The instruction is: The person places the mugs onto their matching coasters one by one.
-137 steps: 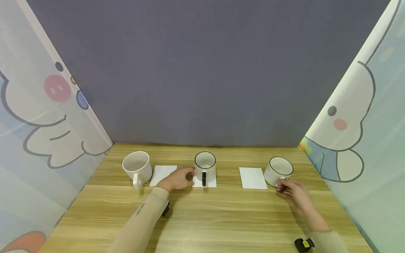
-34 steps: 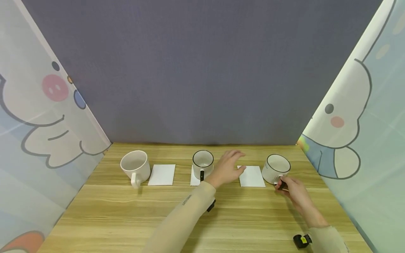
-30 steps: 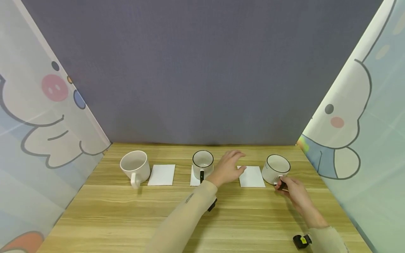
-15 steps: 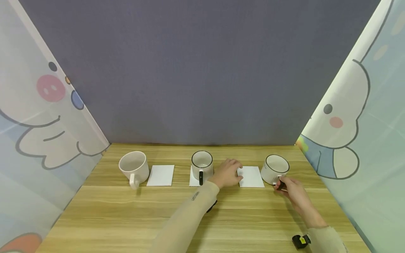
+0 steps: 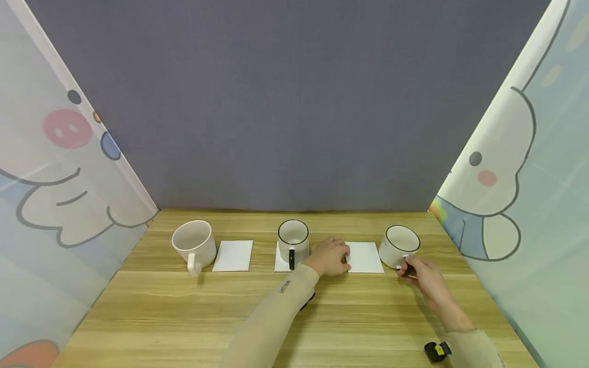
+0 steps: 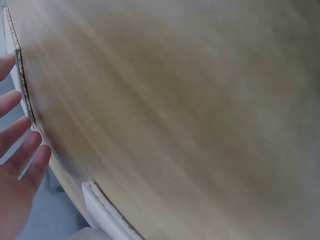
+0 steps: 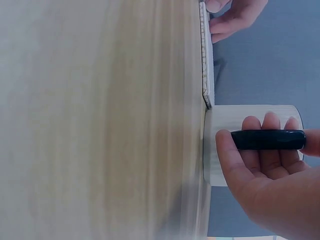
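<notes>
Head view: the black-rimmed mug (image 5: 393, 251) at the right end of the row stands upright, its base apparently on the desk (image 5: 368, 317), at the right edge of a white pad (image 5: 363, 257); whether the 2 touch cannot be confirmed. The right grip (image 5: 430, 282) is closed round the mug's black handle (image 7: 267, 140), thumb at its upper end, with 3 fingertips showing beyond it. The left grip (image 5: 329, 257) is loosely curved, thumb and fingers apart, holding nothing, at the pad's left edge; any contact there appears light. Recommended practice, judged from this position: use the left grip as a gentle brace so that the pad cannot slide, and keep its fingertips clear of the pad's face. For any transfer, raise the mug vertically until its base clears the pad's edge, then move it level; dragging would probably push the pad. Because the handle loads the mug off-centre, maintain firm thumb pressure against tipping. Centre the base before lowering, and release when seated flat. For reference, the middle mug (image 5: 294, 250) stands on its own pad (image 5: 281, 264). Farther left, a plain white mug (image 5: 198, 249) stands beside another pad (image 5: 233, 255).
</notes>
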Demonstrator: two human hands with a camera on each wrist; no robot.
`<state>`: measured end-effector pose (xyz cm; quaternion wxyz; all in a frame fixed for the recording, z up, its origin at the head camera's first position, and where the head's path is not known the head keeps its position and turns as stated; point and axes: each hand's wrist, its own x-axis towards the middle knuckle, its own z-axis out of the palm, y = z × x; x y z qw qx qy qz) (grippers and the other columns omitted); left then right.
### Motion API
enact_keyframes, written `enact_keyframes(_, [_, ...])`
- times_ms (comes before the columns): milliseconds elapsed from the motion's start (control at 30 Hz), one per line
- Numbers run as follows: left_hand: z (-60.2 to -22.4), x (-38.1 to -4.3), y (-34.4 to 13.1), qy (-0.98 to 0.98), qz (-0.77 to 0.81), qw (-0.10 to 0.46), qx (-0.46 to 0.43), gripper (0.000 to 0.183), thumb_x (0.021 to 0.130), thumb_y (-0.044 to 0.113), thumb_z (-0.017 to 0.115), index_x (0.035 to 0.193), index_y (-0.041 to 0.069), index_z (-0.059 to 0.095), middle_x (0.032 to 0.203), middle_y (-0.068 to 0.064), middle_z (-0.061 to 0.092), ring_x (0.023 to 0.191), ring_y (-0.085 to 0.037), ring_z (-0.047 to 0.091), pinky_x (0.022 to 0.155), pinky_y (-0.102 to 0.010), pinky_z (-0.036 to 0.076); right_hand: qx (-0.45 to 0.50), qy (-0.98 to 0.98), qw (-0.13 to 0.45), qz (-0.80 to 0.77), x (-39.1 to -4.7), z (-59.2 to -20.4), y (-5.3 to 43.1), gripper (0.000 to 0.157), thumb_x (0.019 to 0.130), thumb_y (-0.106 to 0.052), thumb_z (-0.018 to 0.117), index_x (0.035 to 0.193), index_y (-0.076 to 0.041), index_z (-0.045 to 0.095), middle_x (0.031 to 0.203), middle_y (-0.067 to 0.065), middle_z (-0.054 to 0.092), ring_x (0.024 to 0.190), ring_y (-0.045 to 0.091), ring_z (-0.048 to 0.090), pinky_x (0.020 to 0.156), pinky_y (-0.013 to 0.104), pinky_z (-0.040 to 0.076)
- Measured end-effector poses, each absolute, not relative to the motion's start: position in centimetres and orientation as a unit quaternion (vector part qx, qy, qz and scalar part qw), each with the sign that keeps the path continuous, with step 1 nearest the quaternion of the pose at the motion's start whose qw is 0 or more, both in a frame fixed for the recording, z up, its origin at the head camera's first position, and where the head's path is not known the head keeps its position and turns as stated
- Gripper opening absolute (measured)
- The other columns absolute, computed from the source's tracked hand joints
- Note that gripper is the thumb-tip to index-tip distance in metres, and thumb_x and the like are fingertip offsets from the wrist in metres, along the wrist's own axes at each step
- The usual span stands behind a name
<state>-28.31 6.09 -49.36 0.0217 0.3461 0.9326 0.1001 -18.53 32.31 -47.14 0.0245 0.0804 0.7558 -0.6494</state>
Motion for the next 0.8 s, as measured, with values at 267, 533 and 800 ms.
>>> enact_keyframes(267, [-48.64, -27.97, 6.22, 0.931, 0.082, 0.035, 0.355, 0.028, 0.095, 0.042, 0.071, 0.115, 0.023, 0.069, 0.119, 0.01, 0.064, 0.118, -0.015, 0.054, 0.108, -0.03, 0.041, 0.085, 0.759, 0.019, -0.645, -18.42, -46.88, 32.12, 0.04, 0.111, -0.025, 0.039, 0.098, 0.007, 0.059, 0.091, 0.008, 0.062, 0.086, 0.016, 0.065, 0.084, 0.033, 0.058])
enact_keyframes(533, [-48.52, -27.86, 6.19, 0.931, 0.089, 0.045, 0.351, 0.028, 0.095, 0.041, 0.071, 0.115, 0.022, 0.068, 0.12, 0.009, 0.063, 0.115, -0.012, 0.055, 0.111, -0.027, 0.037, 0.093, 0.759, 0.021, -0.644, -18.36, -46.58, 31.84, 0.037, 0.111, -0.022, 0.036, 0.105, 0.009, 0.055, 0.09, 0.007, 0.06, 0.084, 0.015, 0.064, 0.083, 0.032, 0.058])
enact_keyframes(800, [-48.61, -27.65, 6.19, 0.934, 0.089, 0.044, 0.343, 0.03, 0.094, 0.042, 0.072, 0.117, 0.023, 0.068, 0.123, 0.01, 0.062, 0.116, -0.013, 0.055, 0.108, -0.025, 0.041, 0.104, 0.738, 0.005, -0.667, -18.16, -46.46, 31.49, 0.033, 0.111, -0.018, 0.039, 0.098, 0.006, 0.057, 0.083, 0.002, 0.061, 0.077, 0.012, 0.063, 0.079, 0.031, 0.058])
